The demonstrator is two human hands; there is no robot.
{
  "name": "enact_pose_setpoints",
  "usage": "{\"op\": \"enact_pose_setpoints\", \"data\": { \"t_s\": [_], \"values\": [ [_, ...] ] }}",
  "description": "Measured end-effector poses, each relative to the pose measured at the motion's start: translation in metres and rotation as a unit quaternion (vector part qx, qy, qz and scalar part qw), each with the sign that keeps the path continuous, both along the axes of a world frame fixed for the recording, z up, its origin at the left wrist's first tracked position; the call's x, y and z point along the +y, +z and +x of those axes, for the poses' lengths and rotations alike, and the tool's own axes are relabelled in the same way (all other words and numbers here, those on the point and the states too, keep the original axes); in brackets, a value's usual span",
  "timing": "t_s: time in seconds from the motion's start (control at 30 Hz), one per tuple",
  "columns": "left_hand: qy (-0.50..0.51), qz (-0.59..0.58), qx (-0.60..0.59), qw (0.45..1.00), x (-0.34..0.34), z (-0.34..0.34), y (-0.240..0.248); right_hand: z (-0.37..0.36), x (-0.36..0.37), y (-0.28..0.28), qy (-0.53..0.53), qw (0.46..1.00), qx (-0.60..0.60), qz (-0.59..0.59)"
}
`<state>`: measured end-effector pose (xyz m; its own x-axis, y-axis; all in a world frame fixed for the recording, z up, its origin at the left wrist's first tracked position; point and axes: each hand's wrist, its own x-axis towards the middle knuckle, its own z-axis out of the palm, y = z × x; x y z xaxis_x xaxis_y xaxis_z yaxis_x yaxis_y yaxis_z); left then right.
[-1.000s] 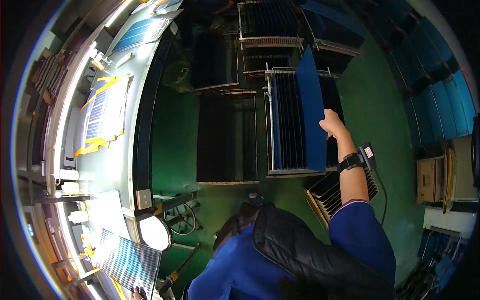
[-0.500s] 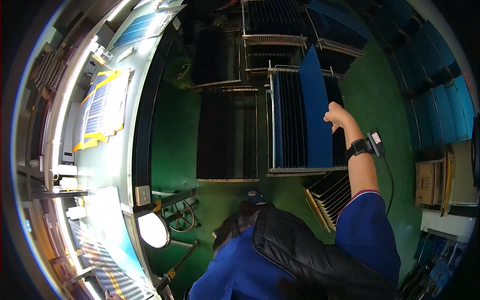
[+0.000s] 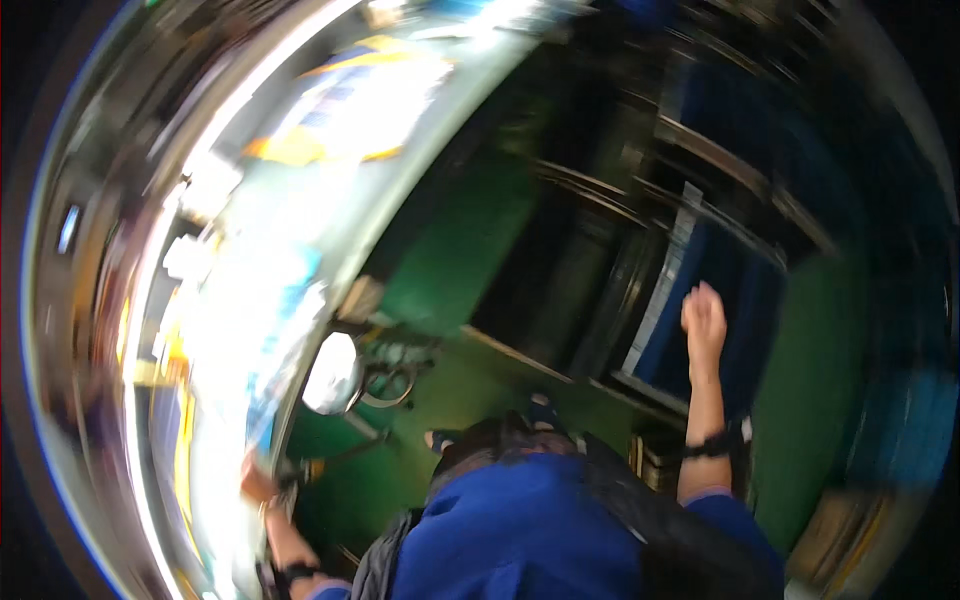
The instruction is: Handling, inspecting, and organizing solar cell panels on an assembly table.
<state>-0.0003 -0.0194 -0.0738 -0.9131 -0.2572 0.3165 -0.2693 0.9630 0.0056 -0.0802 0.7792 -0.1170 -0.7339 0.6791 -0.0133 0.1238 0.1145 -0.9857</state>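
My right hand (image 3: 705,318) hangs over a slotted rack (image 3: 655,300) holding dark blue sheets (image 3: 735,300). Its fingers look curled in, and nothing shows in them, though motion softens the outline. At the lower left, my left hand (image 3: 257,478) is by the edge of the bright workbench (image 3: 350,215). Blur smears its fingers, so whether they grip or touch anything is unclear. A pale blue sheet (image 3: 285,275) lies on the bench beyond that hand, washed out by glare.
Farther off stand more dark racks (image 3: 560,270). A round white stool seat (image 3: 330,373) and a handwheel (image 3: 388,385) sit beside the bench. Yellow-edged sheets (image 3: 290,148) lie along the bench. Cardboard (image 3: 835,535) stands at the lower right, on the green floor (image 3: 470,225).
The whole view has swung toward the bench and blurred. My right hand has come away from the raised blue sheet and nearer to me. My left hand now shows by the bench.
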Motion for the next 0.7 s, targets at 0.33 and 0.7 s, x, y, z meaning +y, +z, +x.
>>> {"op": "enact_pose_setpoints", "data": {
  "t_s": [0.33,0.7],
  "values": [
    [0.011,0.017,0.103,0.995,0.022,0.067,-0.084,-0.102,-0.387,-0.062,0.556,0.693,-0.253,-0.382],
    [0.288,0.213,0.238,0.903,-0.019,0.081,-0.075,-0.289,-0.527,-0.029,0.72,0.604,-0.325,-0.105]
  ]
}}
